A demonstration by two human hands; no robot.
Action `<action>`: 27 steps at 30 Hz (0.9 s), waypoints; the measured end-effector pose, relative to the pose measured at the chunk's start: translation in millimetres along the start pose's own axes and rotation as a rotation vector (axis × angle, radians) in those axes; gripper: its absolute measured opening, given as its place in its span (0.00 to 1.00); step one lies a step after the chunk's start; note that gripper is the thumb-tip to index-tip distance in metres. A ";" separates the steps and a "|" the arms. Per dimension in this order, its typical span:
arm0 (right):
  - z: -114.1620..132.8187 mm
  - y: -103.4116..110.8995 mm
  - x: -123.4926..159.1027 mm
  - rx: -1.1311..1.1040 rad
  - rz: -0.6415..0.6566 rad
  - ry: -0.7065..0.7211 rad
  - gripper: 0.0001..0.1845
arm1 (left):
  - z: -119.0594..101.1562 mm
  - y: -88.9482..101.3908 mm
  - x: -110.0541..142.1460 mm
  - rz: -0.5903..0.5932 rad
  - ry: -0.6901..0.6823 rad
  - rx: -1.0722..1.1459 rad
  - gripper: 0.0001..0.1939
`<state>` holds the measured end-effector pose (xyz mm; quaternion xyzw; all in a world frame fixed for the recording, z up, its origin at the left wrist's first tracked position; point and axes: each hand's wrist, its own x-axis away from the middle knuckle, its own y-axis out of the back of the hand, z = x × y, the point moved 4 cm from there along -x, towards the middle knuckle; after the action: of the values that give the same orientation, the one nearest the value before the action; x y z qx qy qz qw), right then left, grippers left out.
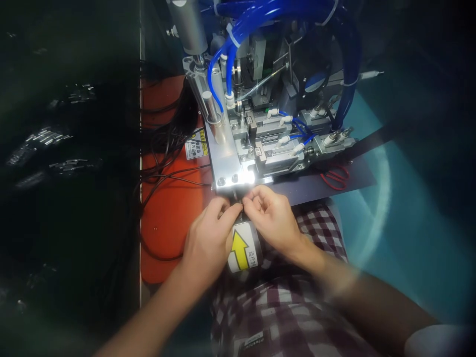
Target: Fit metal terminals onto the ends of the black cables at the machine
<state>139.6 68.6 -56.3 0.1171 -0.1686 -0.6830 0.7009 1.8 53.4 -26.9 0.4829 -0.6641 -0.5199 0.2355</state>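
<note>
My left hand [210,230] and my right hand [273,218] meet at the front edge of a metal machine [226,163]. Both are closed, fingertips pinched close together just below the bright metal plate. Whatever lies between the fingertips is too small or hidden to name. Right under the hands is a rounded part with a white label [243,248] bearing a yellow arrow that points toward the machine. Behind the fingers, the machine carries small pneumatic slides [278,161] with white fittings and thin blue tubes.
Thick blue hoses [275,10] arch over the machine. Black cables [167,134] run across an orange surface [167,213] at left, near a warning label [196,144]. A red wire [336,177] lies at right. Shiny clear pieces [48,136] lie on the dark far left.
</note>
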 end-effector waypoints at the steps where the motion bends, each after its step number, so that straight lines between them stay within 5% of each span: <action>1: -1.0 0.6 0.4 -0.026 0.016 -0.004 0.07 | 0.3 -0.1 0.1 0.000 0.002 0.008 0.14; 11: -12.5 -1.1 1.3 -0.390 0.128 -0.282 0.09 | 1.3 -1.5 1.7 -0.013 -0.006 0.047 0.15; 27: -9.9 -5.1 -1.4 -0.471 0.120 -0.367 0.09 | 1.6 -0.8 1.2 -0.067 -0.059 0.060 0.14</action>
<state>138.9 69.1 -67.4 -0.1842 -0.1361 -0.6704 0.7058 0.3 53.0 -28.4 0.4961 -0.6697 -0.5213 0.1837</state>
